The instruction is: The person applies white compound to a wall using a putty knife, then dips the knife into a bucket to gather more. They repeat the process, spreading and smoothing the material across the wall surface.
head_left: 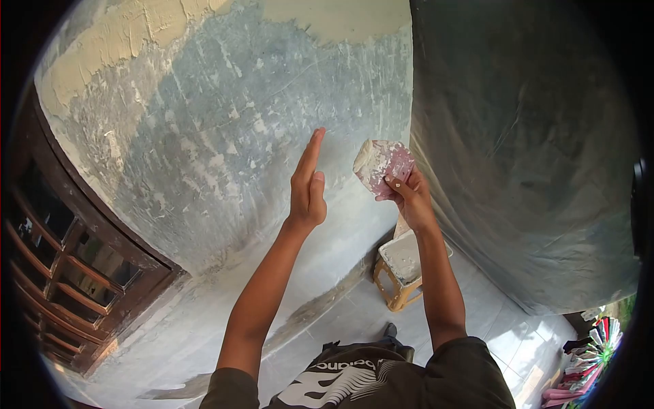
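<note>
My right hand (414,201) pinches a flat pinkish putty spreader (390,163), its thumb across the near face. Off-white putty is smeared over the spreader's upper left part. My left hand (308,187) is raised edge-on with its fingers stretched out straight, and nothing is in it. Behind both hands rises a wall (238,116), patchy grey and scraped, with thick cream putty (340,17) spread along its top. Below my right hand, a tray (407,258) with pale putty in it rests on a yellow stool (390,286), partly hidden by my forearm.
A dark plastic sheet (524,163) hangs along the right side. To the left, a brown wooden window frame (122,252) with panes is set in the wall. Colourful hangers or strips (599,347) are bunched at lower right on the tiled floor (501,330).
</note>
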### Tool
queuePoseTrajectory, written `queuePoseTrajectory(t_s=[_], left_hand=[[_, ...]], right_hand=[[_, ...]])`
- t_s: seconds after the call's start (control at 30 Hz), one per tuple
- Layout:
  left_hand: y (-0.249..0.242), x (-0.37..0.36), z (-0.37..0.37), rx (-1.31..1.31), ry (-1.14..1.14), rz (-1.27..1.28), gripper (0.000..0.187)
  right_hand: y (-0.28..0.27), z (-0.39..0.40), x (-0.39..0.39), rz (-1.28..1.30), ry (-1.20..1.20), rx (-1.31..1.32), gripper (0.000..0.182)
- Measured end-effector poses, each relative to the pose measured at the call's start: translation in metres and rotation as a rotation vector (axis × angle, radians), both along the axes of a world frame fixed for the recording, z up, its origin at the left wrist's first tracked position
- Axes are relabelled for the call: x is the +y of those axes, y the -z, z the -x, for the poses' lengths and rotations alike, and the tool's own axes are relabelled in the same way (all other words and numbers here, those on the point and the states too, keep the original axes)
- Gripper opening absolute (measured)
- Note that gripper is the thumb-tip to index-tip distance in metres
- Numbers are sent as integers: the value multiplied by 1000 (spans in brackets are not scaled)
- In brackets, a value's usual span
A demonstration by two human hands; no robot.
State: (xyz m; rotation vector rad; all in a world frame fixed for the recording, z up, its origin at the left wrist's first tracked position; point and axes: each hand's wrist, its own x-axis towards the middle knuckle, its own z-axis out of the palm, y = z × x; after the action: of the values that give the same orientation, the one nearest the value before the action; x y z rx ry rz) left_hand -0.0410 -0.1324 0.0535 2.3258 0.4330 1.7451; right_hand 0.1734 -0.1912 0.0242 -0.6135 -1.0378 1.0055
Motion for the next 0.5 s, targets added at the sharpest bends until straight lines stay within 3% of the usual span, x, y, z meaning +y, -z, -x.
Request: queuePoseTrajectory(t_s=[0.23,0.43,0.5], left_hand=[[-61,8,20,52,-36,-160,64],[-122,32,43,103,-245,-410,63],[-147,38,50,123,-297,-470,62]], right_hand=[[-57,24,10,-135,14,6,32],[-91,30,68,-323,121,-76,23],[-108,38,93,-595,389,-168,21]])
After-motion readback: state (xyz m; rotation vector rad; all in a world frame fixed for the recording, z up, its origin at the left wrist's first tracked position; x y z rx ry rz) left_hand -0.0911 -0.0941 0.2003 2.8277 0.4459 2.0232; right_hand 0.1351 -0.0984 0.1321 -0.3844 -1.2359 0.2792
